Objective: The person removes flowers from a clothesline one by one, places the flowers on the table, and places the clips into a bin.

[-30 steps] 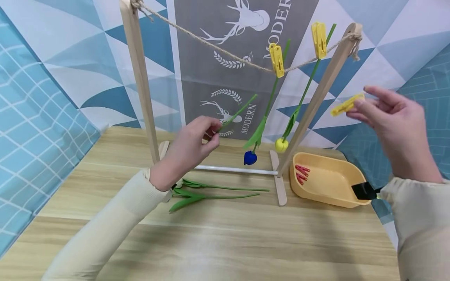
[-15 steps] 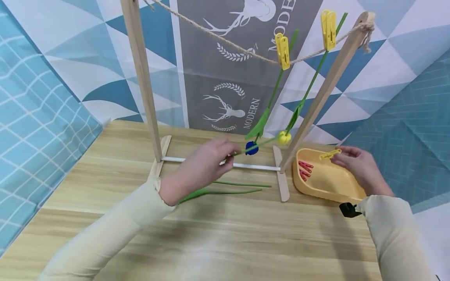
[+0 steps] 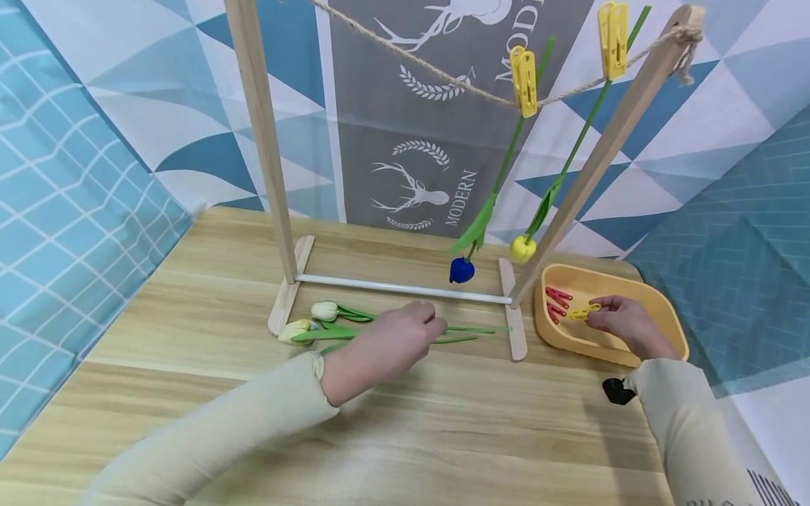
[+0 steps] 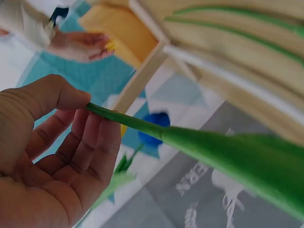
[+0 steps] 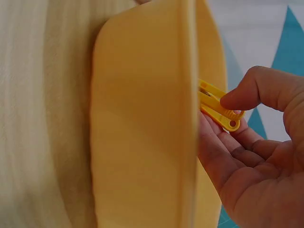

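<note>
My left hand is low over the table, pinching the green stem of an artificial tulip between thumb and fingers. Two more tulip stems lie on the tabletop beyond it. Pale blooms, including a white tulip, show left of that hand; which bloom belongs to the held stem I cannot tell. Inside the yellow basket, my right hand pinches a yellow clothespin by its handle end. Several red clothespins lie at the basket's left side. The basket wall partly hides the yellow clothespin in the right wrist view.
A wooden frame carries a sagging rope. From it hang a blue tulip and a yellow tulip, each clipped by a yellow clothespin. A white rod joins the frame's feet.
My right hand has come down and left into the basket, still holding the yellow clothespin. My left hand has lowered the tulip toward the table. The head view has tilted downward.
</note>
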Demonstrator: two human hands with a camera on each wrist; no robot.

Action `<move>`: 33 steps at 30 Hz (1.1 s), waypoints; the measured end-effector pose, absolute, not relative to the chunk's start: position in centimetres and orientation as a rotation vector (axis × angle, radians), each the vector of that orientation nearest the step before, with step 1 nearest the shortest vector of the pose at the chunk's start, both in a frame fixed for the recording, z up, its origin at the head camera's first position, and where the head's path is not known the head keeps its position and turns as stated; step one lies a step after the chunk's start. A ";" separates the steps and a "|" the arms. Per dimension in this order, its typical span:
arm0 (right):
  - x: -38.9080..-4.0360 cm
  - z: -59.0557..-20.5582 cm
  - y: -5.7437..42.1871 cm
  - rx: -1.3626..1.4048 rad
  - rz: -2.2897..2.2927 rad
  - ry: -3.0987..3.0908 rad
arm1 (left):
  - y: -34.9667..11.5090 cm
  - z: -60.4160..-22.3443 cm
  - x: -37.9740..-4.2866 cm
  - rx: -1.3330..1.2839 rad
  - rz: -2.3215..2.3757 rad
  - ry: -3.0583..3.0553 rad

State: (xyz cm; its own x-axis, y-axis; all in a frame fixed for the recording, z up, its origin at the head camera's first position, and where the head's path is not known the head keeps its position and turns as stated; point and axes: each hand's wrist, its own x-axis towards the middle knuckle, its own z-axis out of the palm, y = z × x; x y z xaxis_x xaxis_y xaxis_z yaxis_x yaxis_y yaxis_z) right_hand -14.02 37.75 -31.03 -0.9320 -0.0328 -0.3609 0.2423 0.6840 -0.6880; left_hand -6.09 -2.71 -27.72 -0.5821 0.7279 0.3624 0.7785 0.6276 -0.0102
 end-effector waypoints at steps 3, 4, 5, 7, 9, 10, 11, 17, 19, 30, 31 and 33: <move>-14.2 -31.4 37.8 0.189 -1.083 2.526 | -2.2 -29.1 -5.7 -1.232 -0.127 -2.558; -14.3 -31.5 37.8 0.197 -1.080 2.515 | -2.1 -29.6 -5.7 -1.237 -0.103 -2.571; -14.4 -31.7 37.8 0.203 -1.076 2.506 | -2.0 -30.0 -5.6 -1.239 -0.074 -2.579; -14.6 -31.9 37.8 0.204 -1.079 2.487 | -1.7 -31.0 -5.4 -1.232 -0.026 -2.591; -14.7 -32.2 37.8 0.214 -1.099 2.470 | -1.4 -32.1 -5.3 -1.215 0.025 -2.599; -14.7 -32.3 37.8 0.206 -1.100 2.466 | -1.2 -32.7 -5.3 -1.202 0.050 -2.598; -14.7 -32.4 37.8 0.198 -1.101 2.462 | -1.1 -33.2 -5.3 -1.189 0.071 -2.599; -14.8 -32.9 37.6 0.157 -1.065 2.466 | -0.7 -36.0 -5.6 -1.102 0.124 -2.636; -14.8 -32.9 37.6 0.155 -1.054 2.470 | -0.6 -36.6 -5.7 -1.073 0.120 -2.668; -15.1 -32.9 37.5 0.152 -0.945 2.517 | 0.2 -38.3 -5.7 -0.953 0.194 -2.766; -15.1 -32.9 37.5 0.156 -0.934 2.517 | 0.3 -38.4 -5.7 -0.947 0.211 -2.767; -15.1 -32.9 37.5 0.160 -0.904 2.523 | 0.3 -38.7 -5.6 -0.937 0.230 -2.764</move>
